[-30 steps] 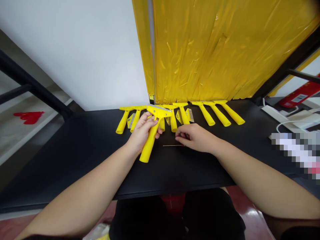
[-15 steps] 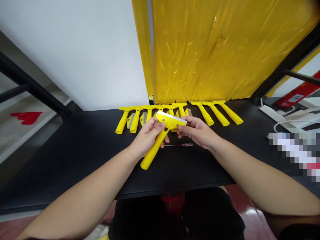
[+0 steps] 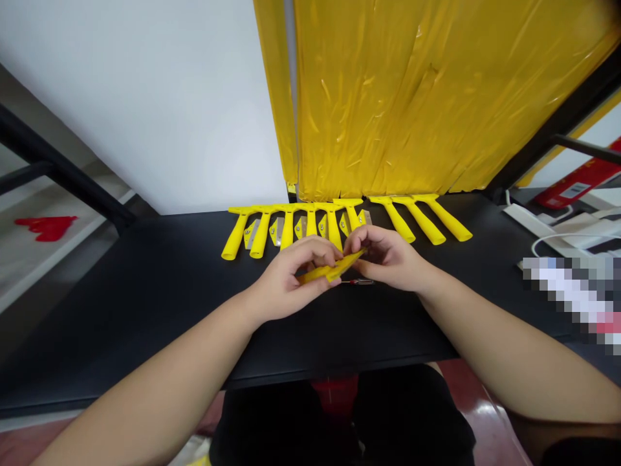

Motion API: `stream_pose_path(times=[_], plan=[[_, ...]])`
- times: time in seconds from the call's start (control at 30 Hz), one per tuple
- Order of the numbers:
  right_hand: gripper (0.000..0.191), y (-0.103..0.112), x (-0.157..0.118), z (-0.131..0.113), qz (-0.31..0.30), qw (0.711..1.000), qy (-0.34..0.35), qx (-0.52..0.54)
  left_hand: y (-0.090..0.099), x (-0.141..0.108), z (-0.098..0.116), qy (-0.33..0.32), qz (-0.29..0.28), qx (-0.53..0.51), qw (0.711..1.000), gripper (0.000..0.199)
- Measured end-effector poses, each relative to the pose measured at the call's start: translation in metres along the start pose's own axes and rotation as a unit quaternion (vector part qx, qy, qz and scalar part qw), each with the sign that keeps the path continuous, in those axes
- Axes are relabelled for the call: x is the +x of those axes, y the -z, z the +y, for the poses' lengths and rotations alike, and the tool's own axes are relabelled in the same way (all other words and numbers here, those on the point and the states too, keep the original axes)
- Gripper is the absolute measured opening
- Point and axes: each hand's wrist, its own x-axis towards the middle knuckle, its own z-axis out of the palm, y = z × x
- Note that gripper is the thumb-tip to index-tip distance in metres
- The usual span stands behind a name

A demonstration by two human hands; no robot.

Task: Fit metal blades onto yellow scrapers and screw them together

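Note:
Between my hands is a yellow scraper (image 3: 342,266), turned so that its narrow edge faces me; its handle and metal blade are mostly hidden. My left hand (image 3: 288,278) is closed around the left part, thumb below and fingers above. At the right end, the fingers of my right hand (image 3: 395,260) pinch it. Just beneath lies a small screwdriver (image 3: 361,281) on the black table, its shaft partly covered by my left hand. Behind my hands, several yellow scraper handles (image 3: 236,236) stand in a row, with small blade heads (image 3: 276,231) among them.
Further yellow handles (image 3: 427,220) lie at the back right of the black table (image 3: 160,298). A white panel (image 3: 169,97) and yellow plastic sheeting (image 3: 388,97) rise behind. White cables and a power strip (image 3: 538,226) sit on the right, near a red package (image 3: 577,178).
The scraper has turned over in my hands: its blade and handle faced me before, and now a thin yellow edge shows. My left hand has shifted its grip.

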Motion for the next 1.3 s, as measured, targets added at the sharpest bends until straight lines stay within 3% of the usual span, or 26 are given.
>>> stream_pose_path(times=[0.13, 0.23, 0.73, 1.03, 1.13, 1.2, 1.3], plan=[[0.020, 0.007, -0.001, 0.004, -0.024, 0.993, 0.075, -0.084, 0.002, 0.002, 0.000, -0.087, -0.028, 0.075, 0.993, 0.019], [0.024, 0.011, -0.001, 0.008, -0.031, 0.988, 0.111, -0.105, 0.002, 0.003, 0.000, -0.113, -0.038, 0.093, 0.989, 0.018], [0.027, 0.013, 0.002, 0.010, -0.038, 0.976, 0.152, -0.152, 0.002, 0.002, 0.000, -0.127, -0.077, 0.121, 0.981, 0.016], [0.021, 0.013, 0.002, 0.011, -0.034, 0.974, 0.156, -0.161, 0.002, 0.002, -0.002, -0.132, -0.066, 0.136, 0.980, 0.018], [0.021, 0.009, 0.002, 0.011, -0.012, 0.988, 0.102, -0.112, -0.002, 0.000, -0.005, -0.093, -0.026, 0.093, 0.991, 0.027], [0.029, 0.005, 0.002, 0.011, 0.021, 0.997, 0.040, -0.063, -0.005, 0.000, -0.006, -0.014, 0.046, 0.006, 0.999, 0.029], [0.037, -0.001, 0.002, 0.012, 0.041, 0.999, -0.017, -0.027, -0.006, 0.005, -0.008, 0.097, 0.171, -0.149, 0.969, 0.027]])
